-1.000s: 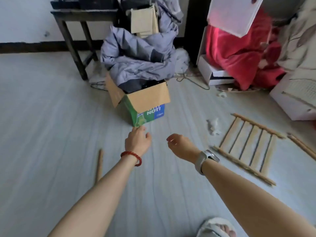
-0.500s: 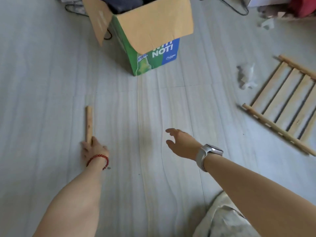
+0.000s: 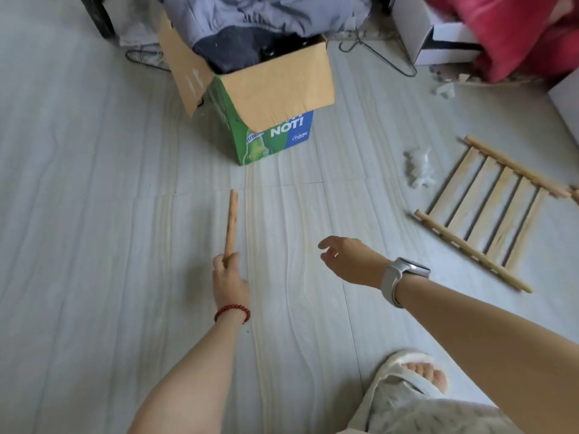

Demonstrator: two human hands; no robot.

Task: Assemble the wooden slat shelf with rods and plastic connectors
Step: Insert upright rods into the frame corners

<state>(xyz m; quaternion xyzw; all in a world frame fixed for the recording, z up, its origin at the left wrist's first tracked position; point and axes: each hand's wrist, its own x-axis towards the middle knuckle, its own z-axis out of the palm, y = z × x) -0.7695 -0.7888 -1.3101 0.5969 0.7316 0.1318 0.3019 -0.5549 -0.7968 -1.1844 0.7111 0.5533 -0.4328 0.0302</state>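
Observation:
My left hand, with a red bead bracelet at the wrist, grips the near end of a short wooden rod that points away from me above the floor. My right hand, with a grey watch on its wrist, hovers over the floor with loosely curved fingers and holds nothing. A wooden slat panel with several slats between two rails lies flat on the floor to the right. A crumpled clear plastic bag lies just left of the panel; what it holds cannot be told.
An open cardboard box with green and blue print, stuffed with dark and grey clothes, stands on the floor ahead. A white box and red fabric sit at the back right. Black cables trail behind. My slippered foot is at bottom right.
My left hand reached left to the rod lying on the floor, took hold of its near end and lifted it. The right hand stayed hovering. The head view shifted.

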